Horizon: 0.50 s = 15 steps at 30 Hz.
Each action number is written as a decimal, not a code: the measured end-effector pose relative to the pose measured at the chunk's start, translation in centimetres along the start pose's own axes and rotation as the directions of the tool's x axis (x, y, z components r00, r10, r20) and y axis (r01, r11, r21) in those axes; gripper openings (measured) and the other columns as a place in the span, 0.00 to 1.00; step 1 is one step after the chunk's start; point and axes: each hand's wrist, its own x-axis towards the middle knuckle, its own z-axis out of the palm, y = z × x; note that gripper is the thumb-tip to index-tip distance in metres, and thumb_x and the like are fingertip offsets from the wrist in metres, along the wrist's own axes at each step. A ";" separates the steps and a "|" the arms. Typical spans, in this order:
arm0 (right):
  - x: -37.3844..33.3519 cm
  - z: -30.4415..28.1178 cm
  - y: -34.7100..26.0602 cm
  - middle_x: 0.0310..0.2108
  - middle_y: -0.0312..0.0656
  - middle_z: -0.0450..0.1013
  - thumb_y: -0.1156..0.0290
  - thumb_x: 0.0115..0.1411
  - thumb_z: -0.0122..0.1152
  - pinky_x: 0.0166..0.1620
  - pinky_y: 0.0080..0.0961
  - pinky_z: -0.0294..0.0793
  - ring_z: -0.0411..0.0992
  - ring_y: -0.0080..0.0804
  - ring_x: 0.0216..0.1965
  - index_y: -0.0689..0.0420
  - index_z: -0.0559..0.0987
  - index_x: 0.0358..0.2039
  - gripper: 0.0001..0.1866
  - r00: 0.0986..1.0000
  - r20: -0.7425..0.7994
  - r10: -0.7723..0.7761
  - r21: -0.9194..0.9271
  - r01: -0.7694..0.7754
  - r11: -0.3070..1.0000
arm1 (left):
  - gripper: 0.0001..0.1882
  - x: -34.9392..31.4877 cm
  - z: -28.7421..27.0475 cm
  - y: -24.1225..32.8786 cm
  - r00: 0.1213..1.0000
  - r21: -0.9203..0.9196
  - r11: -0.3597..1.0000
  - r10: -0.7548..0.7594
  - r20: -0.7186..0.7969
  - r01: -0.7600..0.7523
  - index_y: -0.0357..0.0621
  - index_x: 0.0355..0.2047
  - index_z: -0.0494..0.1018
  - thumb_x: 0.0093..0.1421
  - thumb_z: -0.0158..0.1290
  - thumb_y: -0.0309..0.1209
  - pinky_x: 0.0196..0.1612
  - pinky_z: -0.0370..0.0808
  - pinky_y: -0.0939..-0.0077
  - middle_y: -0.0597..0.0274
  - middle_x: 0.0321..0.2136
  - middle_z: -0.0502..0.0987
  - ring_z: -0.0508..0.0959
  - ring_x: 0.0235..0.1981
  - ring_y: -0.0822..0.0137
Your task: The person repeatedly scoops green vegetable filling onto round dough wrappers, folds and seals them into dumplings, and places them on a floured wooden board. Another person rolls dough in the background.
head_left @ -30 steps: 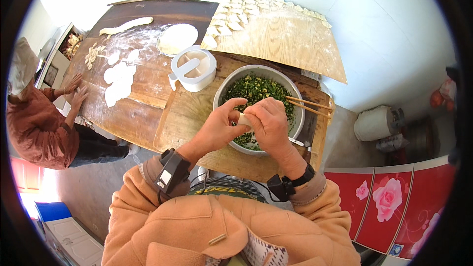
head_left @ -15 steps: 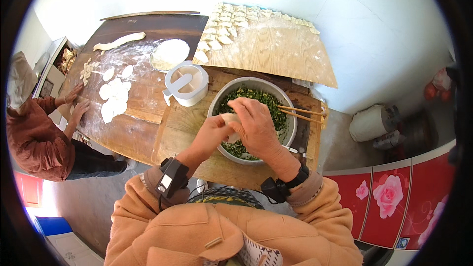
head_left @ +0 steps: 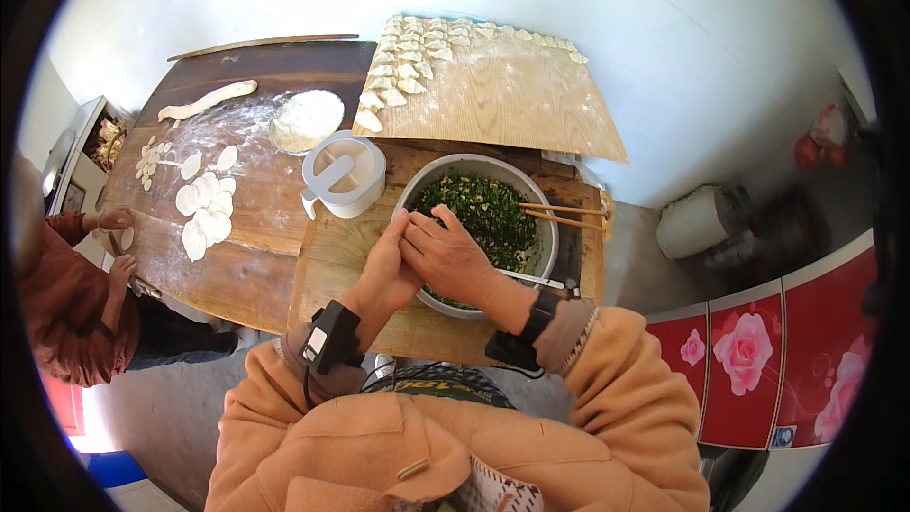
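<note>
My left hand (head_left: 381,270) and my right hand (head_left: 447,248) are pressed together over the near left side of a large metal bowl (head_left: 548,261). Both are closed, fingers overlapping. The dumpling between them, its white dough visible a moment earlier, is now hidden by my fingers. Chopped green filling (head_left: 488,218) with pale bits lies in the bowl. A pair of chopsticks (head_left: 569,216) leans over the right rim. Below them, a white-handled utensil (head_left: 533,278) rests across the bowl's near right side, its other end hidden behind my right hand.
Rows of folded dumplings (head_left: 409,62) sit on a floured board (head_left: 512,100) at the back. On the left are a lidded container (head_left: 346,175), a flour bowl (head_left: 308,121), round wrappers (head_left: 207,213), dough pieces (head_left: 150,163) and a dough roll (head_left: 209,100). A co-worker (head_left: 81,299) stands far left.
My hands have come down and left, closing around the dumpling so it no longer shows. The view has shifted slightly. The co-worker's hands have lifted and now hold a round wrapper-like piece.
</note>
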 end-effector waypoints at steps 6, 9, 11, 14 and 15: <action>2.3 2.2 0.1 0.36 0.43 0.70 0.69 0.47 0.53 0.52 0.37 0.64 0.67 0.38 0.42 0.63 0.78 0.33 0.14 0.995 -0.053 -0.082 -0.013 0.082 0.997 | 0.17 0.5 -1.7 1.0 0.993 -0.060 0.994 0.088 -0.078 -0.093 0.52 0.45 0.71 0.68 0.42 0.47 0.53 0.70 0.70 0.68 0.45 0.75 0.74 0.48 0.68; 3.4 2.3 -0.6 0.35 0.43 0.70 0.69 0.47 0.53 0.50 0.36 0.65 0.67 0.39 0.40 0.63 0.78 0.32 0.14 0.987 -0.123 -0.103 0.010 0.105 0.994 | 0.17 -0.6 -1.8 1.6 0.983 -0.043 0.992 0.114 -0.147 -0.121 0.51 0.47 0.71 0.68 0.42 0.47 0.53 0.71 0.70 0.68 0.46 0.75 0.74 0.48 0.68; 5.0 2.2 -0.5 0.34 0.44 0.70 0.70 0.47 0.53 0.49 0.35 0.65 0.68 0.40 0.40 0.64 0.77 0.32 0.13 0.980 -0.169 -0.101 0.024 0.107 0.994 | 0.17 -0.8 -1.1 3.3 0.982 -0.046 0.986 0.155 -0.112 -0.160 0.51 0.48 0.70 0.68 0.43 0.47 0.53 0.71 0.70 0.69 0.47 0.75 0.74 0.49 0.68; 7.0 2.1 -0.2 0.35 0.43 0.70 0.71 0.48 0.53 0.49 0.35 0.65 0.68 0.38 0.40 0.63 0.77 0.34 0.13 0.993 -0.080 -0.089 0.107 0.097 0.989 | 0.18 -2.3 -0.8 6.0 0.989 -0.045 0.989 0.138 -0.050 -0.141 0.51 0.50 0.69 0.68 0.43 0.46 0.54 0.70 0.69 0.69 0.48 0.74 0.73 0.51 0.69; 7.4 2.1 0.4 0.36 0.43 0.71 0.72 0.50 0.53 0.47 0.38 0.67 0.69 0.40 0.40 0.61 0.76 0.36 0.13 0.999 -0.033 -0.027 0.167 0.032 0.985 | 0.21 -2.9 -1.0 7.0 0.985 0.022 0.985 0.170 0.040 -0.171 0.47 0.53 0.68 0.67 0.44 0.47 0.56 0.68 0.67 0.65 0.49 0.73 0.72 0.53 0.67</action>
